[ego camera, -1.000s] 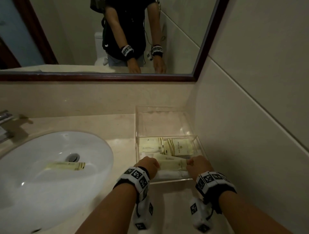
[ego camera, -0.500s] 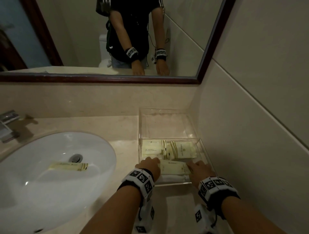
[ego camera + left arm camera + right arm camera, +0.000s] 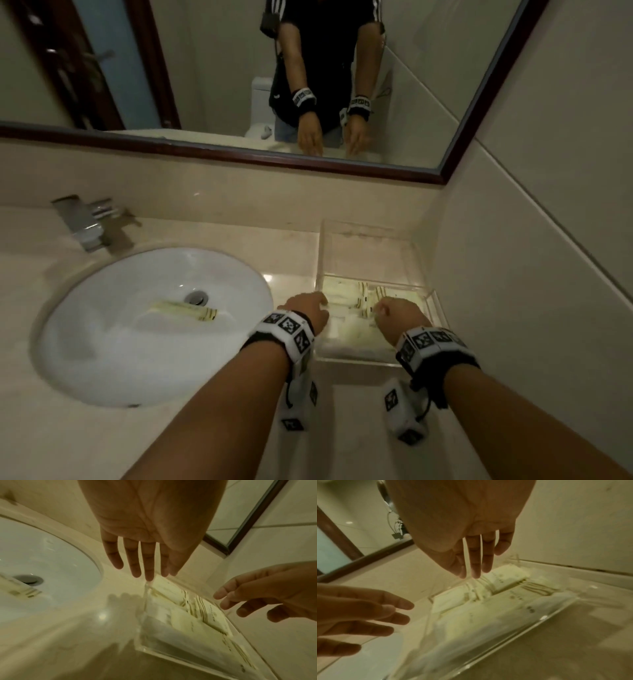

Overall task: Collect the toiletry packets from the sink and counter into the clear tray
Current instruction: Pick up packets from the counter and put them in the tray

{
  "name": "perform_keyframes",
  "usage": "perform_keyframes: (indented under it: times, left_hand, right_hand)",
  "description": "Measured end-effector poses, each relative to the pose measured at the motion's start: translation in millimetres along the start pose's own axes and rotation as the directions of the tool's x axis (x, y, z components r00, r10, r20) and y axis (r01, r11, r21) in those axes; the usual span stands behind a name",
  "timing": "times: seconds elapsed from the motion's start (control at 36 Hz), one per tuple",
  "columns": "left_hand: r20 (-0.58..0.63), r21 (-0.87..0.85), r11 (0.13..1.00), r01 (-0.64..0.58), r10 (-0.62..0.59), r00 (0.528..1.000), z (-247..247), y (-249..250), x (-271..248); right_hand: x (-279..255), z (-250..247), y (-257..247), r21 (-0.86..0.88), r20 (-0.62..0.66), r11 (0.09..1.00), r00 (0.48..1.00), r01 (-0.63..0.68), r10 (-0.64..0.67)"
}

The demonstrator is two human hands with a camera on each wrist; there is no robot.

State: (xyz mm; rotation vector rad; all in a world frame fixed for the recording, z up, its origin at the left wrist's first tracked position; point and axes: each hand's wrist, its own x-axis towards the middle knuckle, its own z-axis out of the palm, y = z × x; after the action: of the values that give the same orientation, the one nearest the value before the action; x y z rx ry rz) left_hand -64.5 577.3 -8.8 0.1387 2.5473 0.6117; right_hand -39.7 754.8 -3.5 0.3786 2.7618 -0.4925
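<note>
Hands (image 3: pixel 356 313), two, empty above tray (image 3: pixel 436 301); one packet (image 3: pixel 185 310) in sink (image 3: pixel 102 342)

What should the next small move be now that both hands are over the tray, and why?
Probably reach the left hand across to the packet in the sink. Both hands look empty with straight fingers, the right hand included. Several packets already lie in the clear tray, while that one rests by the drain.

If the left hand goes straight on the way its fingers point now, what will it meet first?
Probably the left wall of the clear tray: the left hand has straight fingers, and the middle fingertip sits just above that rim. Depth is unclear; it may already touch.
</note>
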Motion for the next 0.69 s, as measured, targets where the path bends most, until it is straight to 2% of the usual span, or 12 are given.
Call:
perform_keyframes:
  times: [0.31, 0.47, 0.61, 0.69]
  left_hand:
    - [-0.082, 0.017, 0.990, 0.142, -0.140, 0.987, -52.5, -70.9, -68.6]
    - [-0.096, 0.010, 0.955, 0.297, -0.295, 0.951, -68.4, -138.9, -95.9]
    - [-0.095, -0.014, 0.927, 0.375, -0.375, 0.922, -86.2, -200.0, -113.0]
    - [-0.044, -0.037, 0.909, 0.414, -0.416, 0.909, -96.1, -239.4, -114.2]
  right_hand:
    - [-22.3, 26.1, -105.6, -0.017, 0.097, 0.976, 0.972, 0.217, -0.214]
    - [-31.9, 55.1, -168.7, -0.045, 0.185, 0.953, 0.940, 0.299, -0.286]
    - [-30.1, 84.8, -228.4, -0.081, 0.314, 0.937, 0.901, 0.340, -0.300]
    - [-21.6, 106.2, -264.7, -0.105, 0.352, 0.930, 0.888, 0.352, -0.296]
